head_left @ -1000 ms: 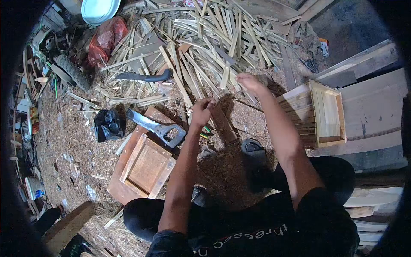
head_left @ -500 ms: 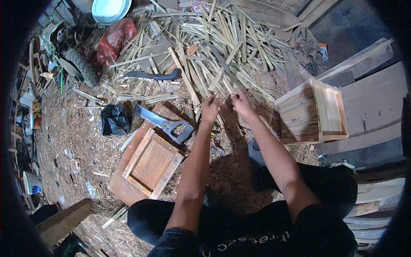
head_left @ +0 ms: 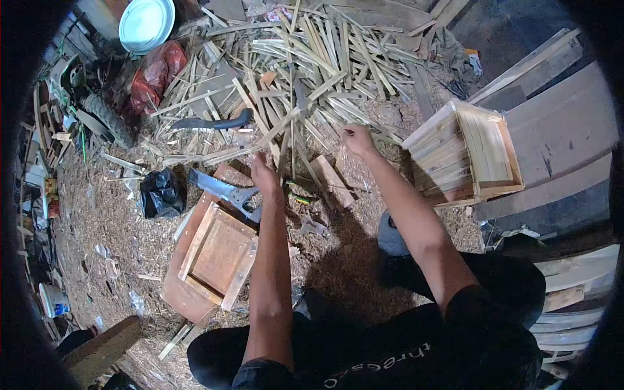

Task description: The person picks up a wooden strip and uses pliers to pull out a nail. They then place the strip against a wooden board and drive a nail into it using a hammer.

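Head view: framed panel (head_left: 224,244) nearest, handsaw (head_left: 220,187) just beyond. Left hand (head_left: 264,175) beside handsaw, grasp cannot be told. Right hand (head_left: 359,140) curled, near slatted box (head_left: 448,153); whether it pinches anything, cannot tell. Wood strips (head_left: 346,58) heaped beyond both hands, crossing each other. Judgement: strips best drawn singly by free end, hands clear of handsaw.
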`<state>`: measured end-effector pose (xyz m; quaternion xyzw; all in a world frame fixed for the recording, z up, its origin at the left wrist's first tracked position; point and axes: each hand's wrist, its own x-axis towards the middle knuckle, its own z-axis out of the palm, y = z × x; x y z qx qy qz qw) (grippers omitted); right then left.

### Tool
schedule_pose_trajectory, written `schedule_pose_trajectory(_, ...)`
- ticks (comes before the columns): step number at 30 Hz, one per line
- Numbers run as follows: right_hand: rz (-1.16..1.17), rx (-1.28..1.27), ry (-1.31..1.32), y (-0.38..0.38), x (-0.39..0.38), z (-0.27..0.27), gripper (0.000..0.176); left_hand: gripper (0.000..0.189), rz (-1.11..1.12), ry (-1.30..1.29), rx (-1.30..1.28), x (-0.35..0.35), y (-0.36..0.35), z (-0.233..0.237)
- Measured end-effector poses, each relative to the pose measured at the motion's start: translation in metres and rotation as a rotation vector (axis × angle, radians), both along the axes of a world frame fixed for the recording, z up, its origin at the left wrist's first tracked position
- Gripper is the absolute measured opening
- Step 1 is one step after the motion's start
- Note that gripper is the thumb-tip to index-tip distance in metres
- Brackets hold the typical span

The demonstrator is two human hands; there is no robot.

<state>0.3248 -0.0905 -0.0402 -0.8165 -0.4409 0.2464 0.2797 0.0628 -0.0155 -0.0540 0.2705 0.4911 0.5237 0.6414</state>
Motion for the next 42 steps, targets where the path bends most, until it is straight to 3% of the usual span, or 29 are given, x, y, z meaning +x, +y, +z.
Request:
schedule_pose_trajectory(5, -0.011, -0.129, -0.295, 0.005, 0.040, -0.018, 0.037, 0.033, -0.156, 0.457, 0.370, 0.008, -0.022, 0.022)
schedule_pose_trajectory(6, -0.015, -0.246, -0.340, 0.007, 0.042, -0.025, 0.035, 0.027, -0.120, 0.339, 0.345, 0.015, -0.025, 0.017)
schedule_pose_trajectory(9, -0.037, -0.233, -0.558, 0.001, 0.039, -0.043, 0.034, 0.027, -0.177, 0.417, 0.415, 0.022, -0.033, 0.009)
schedule_pose_trajectory(11, -0.044, -0.326, -0.482, 0.008, 0.044, -0.046, 0.033, 0.025, -0.231, 0.541, 0.394, 0.025, -0.036, 0.010)
schedule_pose_trajectory(13, -0.023, -0.487, -0.280, 0.012, 0.047, -0.013, 0.033, 0.024, -0.250, 0.530, 0.448, 0.030, -0.032, -0.003)
schedule_pose_trajectory(17, 0.129, -0.458, -0.283, 0.014, 0.061, -0.004, 0.033, 0.024, -0.283, 0.346, 0.355, 0.045, -0.035, 0.029)
schedule_pose_trajectory(21, 0.245, -0.457, -0.408, 0.016, 0.062, -0.002, 0.035, 0.022, -0.305, 0.202, 0.366, 0.056, -0.033, 0.010)
schedule_pose_trajectory(24, 0.352, -0.442, -0.011, 0.009, 0.074, -0.006, 0.033, 0.021, -0.345, 0.205, 0.352, 0.059, -0.039, 0.005)
schedule_pose_trajectory(27, 0.496, -0.334, 0.048, 0.017, 0.088, -0.014, 0.021, 0.022, -0.372, 0.147, 0.299, 0.060, -0.043, 0.013)
schedule_pose_trajectory(28, 0.342, -0.363, 0.292, 0.015, 0.089, -0.009, 0.020, 0.023, -0.381, 0.133, 0.282, 0.059, -0.044, 0.010)
schedule_pose_trajectory(31, 0.158, -0.270, 0.525, 0.008, 0.080, -0.001, 0.023, 0.022, -0.395, 0.144, 0.294, 0.059, -0.044, 0.001)
schedule_pose_trajectory(35, 0.205, -0.203, 0.381, 0.013, 0.059, 0.008, 0.028, 0.020, -0.391, 0.108, 0.273, 0.057, -0.044, 0.001)
schedule_pose_trajectory(36, 0.273, -0.209, 0.479, 0.017, 0.054, 0.015, 0.030, 0.020, -0.393, 0.105, 0.263, 0.058, -0.044, 0.003)
schedule_pose_trajectory(39, 0.190, -0.152, 0.827, 0.016, 0.024, 0.021, 0.032, 0.022, -0.470, 0.192, 0.089, 0.057, -0.042, 0.016)
schedule_pose_trajectory(42, 0.215, -0.107, 0.794, 0.021, 0.007, 0.029, 0.028, 0.033, -0.535, 0.064, 0.094, 0.059, -0.041, -0.006)
